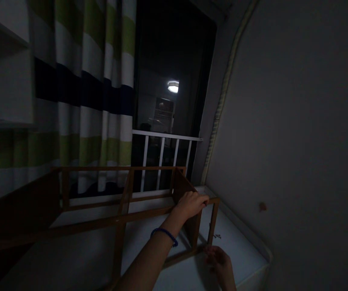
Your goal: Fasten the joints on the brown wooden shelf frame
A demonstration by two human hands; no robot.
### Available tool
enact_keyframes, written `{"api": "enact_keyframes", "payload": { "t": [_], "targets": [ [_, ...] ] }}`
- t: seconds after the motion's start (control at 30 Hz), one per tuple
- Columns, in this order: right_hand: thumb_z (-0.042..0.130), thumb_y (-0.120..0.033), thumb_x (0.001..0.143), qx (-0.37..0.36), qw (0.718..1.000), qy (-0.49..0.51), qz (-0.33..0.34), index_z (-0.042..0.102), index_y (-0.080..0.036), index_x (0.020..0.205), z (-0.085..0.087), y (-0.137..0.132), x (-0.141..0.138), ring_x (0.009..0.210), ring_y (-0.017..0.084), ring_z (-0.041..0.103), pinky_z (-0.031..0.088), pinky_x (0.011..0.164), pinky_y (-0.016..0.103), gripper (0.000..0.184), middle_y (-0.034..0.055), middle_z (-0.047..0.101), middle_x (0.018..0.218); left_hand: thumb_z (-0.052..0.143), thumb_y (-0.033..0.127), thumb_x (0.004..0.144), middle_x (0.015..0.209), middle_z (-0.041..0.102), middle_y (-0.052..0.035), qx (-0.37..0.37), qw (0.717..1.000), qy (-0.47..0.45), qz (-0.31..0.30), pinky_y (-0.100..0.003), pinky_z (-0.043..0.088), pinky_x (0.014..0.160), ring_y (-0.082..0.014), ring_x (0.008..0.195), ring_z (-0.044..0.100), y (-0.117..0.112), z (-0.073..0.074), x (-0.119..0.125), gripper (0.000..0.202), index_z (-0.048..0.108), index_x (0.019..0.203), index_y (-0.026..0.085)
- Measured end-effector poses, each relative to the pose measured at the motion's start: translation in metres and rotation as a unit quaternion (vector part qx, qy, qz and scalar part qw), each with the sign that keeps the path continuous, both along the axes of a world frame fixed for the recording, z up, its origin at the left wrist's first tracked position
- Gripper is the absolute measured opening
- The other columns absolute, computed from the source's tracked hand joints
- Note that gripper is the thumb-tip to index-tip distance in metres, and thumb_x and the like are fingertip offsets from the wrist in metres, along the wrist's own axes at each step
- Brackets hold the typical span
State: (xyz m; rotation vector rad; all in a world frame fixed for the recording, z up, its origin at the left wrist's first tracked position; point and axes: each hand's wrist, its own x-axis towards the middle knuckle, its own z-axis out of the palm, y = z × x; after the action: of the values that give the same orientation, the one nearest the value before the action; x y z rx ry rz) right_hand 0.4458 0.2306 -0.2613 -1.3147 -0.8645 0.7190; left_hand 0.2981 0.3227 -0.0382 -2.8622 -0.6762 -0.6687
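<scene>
A brown wooden shelf frame [149,212] lies across the white surface, with rails, crosspieces and solid panels. My left hand [190,203], a dark blue beaded bracelet [164,231] on its wrist, is closed over the top rail near the frame's right end. Lower down, my right hand [219,260] is beside the bottom right corner of the frame. Its fingers are bent and pressed together at the corner; whatever is between them is too dark to make out. Several small screw-like pieces [217,236] lie just beyond the frame's end post.
Striped curtains [95,93] hang behind the frame at the left. A dark window [168,109] with white railing [168,135] is at the back. The wall [298,121] closes the right side, with a wrapped pipe [224,89]. White shelving [6,89] juts in at the left.
</scene>
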Motion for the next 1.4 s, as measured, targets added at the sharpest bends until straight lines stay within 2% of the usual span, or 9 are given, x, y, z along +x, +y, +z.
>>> {"api": "enact_keyframes", "payload": {
  "t": [0.13,0.27,0.4,0.7,0.97,1.1,1.23,1.33,1.4],
  "targets": [
    [0.065,-0.053,0.057,0.015,0.997,-0.079,0.014,0.063,-0.017,0.074,0.002,-0.003,-0.005,0.056,0.017,0.058,0.044,0.048,0.026,0.040,0.0060,0.065,0.070,0.046,0.026,0.082,0.088,0.066,0.0004,0.004,1.000,0.003,0.006,-0.030,0.048,0.070,-0.0208,0.084,0.062,-0.001,0.000,0.000,0.012,0.056,0.089,0.026],
    [0.053,-0.053,0.067,-0.014,0.983,-0.180,0.033,0.062,-0.017,0.088,0.000,-0.005,-0.008,0.065,0.022,0.062,0.047,0.052,0.029,0.043,0.0097,0.068,0.081,0.045,0.026,0.083,0.088,0.065,0.0001,0.006,1.000,0.006,0.013,-0.031,0.048,0.068,-0.0215,0.082,0.063,-0.002,0.001,0.000,0.014,0.056,0.090,0.027],
    [0.049,-0.057,0.069,-0.039,0.974,-0.224,0.009,0.065,-0.017,0.082,0.000,-0.003,-0.006,0.070,0.024,0.063,0.047,0.059,0.030,0.044,0.0104,0.068,0.083,0.045,0.025,0.083,0.088,0.066,0.0009,0.002,1.000,-0.002,0.000,-0.031,0.048,0.071,-0.0206,0.083,0.062,-0.001,0.001,0.000,0.014,0.057,0.089,0.026],
    [0.052,-0.060,0.064,-0.045,0.982,-0.185,0.000,0.066,-0.017,0.069,-0.002,-0.002,-0.002,0.065,0.023,0.061,0.045,0.058,0.029,0.046,0.0075,0.067,0.066,0.048,0.025,0.081,0.089,0.066,0.0008,0.000,1.000,-0.016,0.001,-0.030,0.047,0.072,-0.0202,0.083,0.062,0.003,-0.003,0.001,0.012,0.057,0.088,0.026],
    [0.061,-0.040,0.058,-0.003,0.988,-0.157,-0.006,0.068,-0.018,0.074,0.005,-0.001,-0.008,0.075,0.026,0.063,0.048,0.070,0.034,0.028,0.0090,0.069,0.078,0.047,0.025,0.081,0.090,0.066,0.0012,-0.011,1.000,-0.020,-0.001,-0.030,0.047,0.073,-0.0195,0.084,0.062,0.004,-0.005,0.002,0.013,0.057,0.089,0.026],
    [0.059,-0.043,0.061,0.029,0.989,-0.145,0.001,0.068,-0.017,0.080,0.030,0.000,-0.005,0.076,0.026,0.063,0.051,0.066,0.034,0.033,0.0104,0.069,0.082,0.048,0.025,0.081,0.088,0.066,0.0017,-0.016,1.000,-0.022,-0.003,-0.030,0.047,0.073,-0.0191,0.084,0.062,0.005,-0.005,0.003,0.013,0.058,0.089,0.027],
    [0.054,-0.053,0.069,0.043,0.980,-0.193,-0.004,0.066,-0.014,0.092,0.076,-0.003,-0.004,0.063,0.022,0.063,0.050,0.048,0.029,0.047,0.0115,0.068,0.084,0.048,0.025,0.081,0.087,0.066,0.0007,-0.023,1.000,-0.017,0.000,-0.030,0.047,0.074,-0.0191,0.084,0.062,0.002,-0.002,0.001,0.013,0.058,0.089,0.026],
    [0.049,-0.053,0.076,0.064,0.964,-0.257,-0.020,0.063,-0.016,0.101,0.110,-0.004,-0.005,0.063,0.020,0.063,0.050,0.049,0.028,0.047,0.0102,0.068,0.088,0.047,0.026,0.082,0.089,0.066,0.0004,-0.019,1.000,-0.013,0.004,-0.030,0.047,0.073,-0.0200,0.085,0.062,0.001,-0.001,0.001,0.013,0.058,0.089,0.026],
    [0.047,-0.053,0.078,0.073,0.953,-0.290,-0.041,0.063,-0.016,0.098,0.127,-0.003,-0.005,0.062,0.020,0.064,0.050,0.052,0.027,0.045,0.0082,0.068,0.079,0.048,0.026,0.081,0.089,0.066,0.0005,-0.017,1.000,-0.012,0.003,-0.030,0.047,0.073,-0.0202,0.085,0.062,0.002,-0.002,0.001,0.013,0.058,0.089,0.026]
  ]
}}
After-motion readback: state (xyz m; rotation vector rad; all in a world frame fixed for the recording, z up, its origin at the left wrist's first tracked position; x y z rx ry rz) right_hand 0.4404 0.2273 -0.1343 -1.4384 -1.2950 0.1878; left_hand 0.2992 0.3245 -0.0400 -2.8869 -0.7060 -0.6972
